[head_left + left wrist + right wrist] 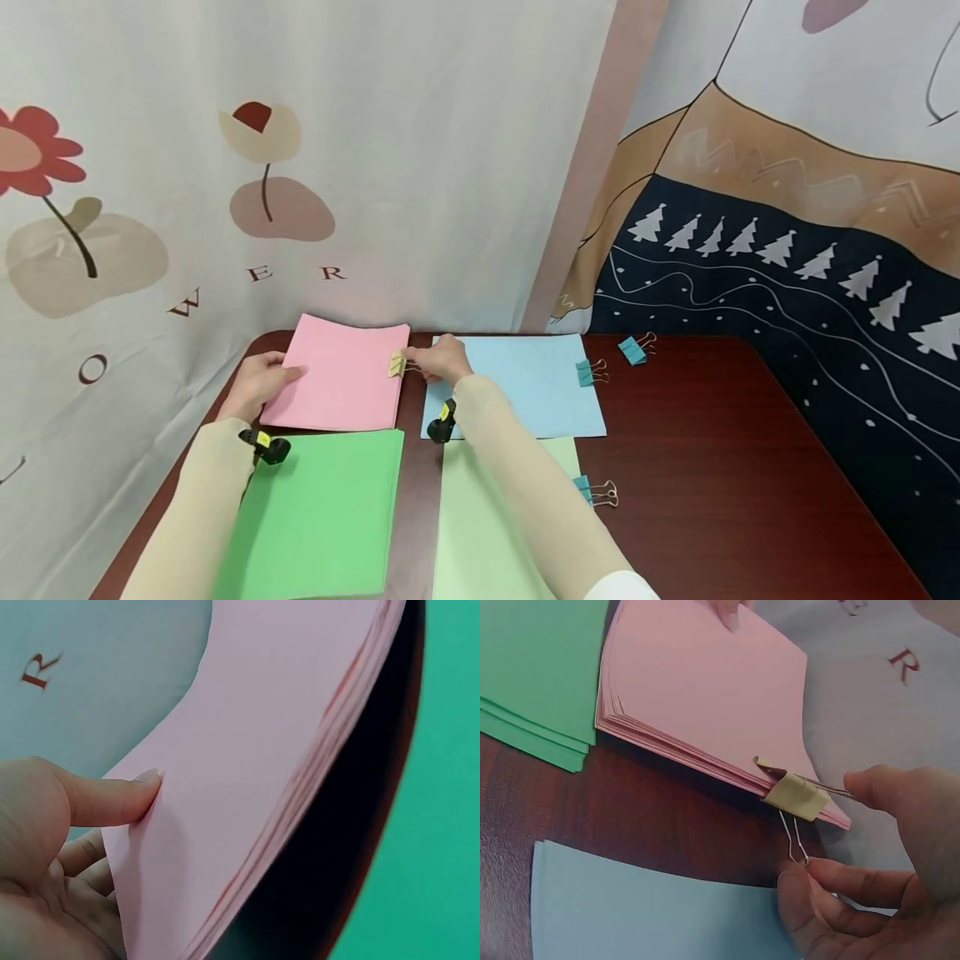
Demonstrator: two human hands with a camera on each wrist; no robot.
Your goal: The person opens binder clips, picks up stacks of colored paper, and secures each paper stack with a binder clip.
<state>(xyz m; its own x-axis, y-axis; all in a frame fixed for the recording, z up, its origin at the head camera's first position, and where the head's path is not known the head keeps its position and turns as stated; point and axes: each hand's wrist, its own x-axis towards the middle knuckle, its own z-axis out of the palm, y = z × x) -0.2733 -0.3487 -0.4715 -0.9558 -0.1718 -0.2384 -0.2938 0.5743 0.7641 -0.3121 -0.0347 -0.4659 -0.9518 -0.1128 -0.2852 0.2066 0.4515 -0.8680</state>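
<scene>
A stack of pink paper point(341, 379) lies at the back left of the table, slightly lifted and bent in the left wrist view. My left hand point(258, 385) grips its left edge, thumb point(120, 799) on top and fingers beneath. At the stack's right edge sits a yellow binder clip point(799, 796) with its mouth over the sheets. My right hand point(444, 360) pinches the clip's two wire handles, which stand apart; the thumb is on one handle and fingertips point(799, 889) are on the other.
Green paper point(322, 512) lies in front of the pink stack. Right of it are blue paper point(525, 375) with a teal binder clip point(585, 373) and pale green paper point(480, 533) with another teal clip point(583, 490). A loose teal clip point(633, 350) lies near the back edge.
</scene>
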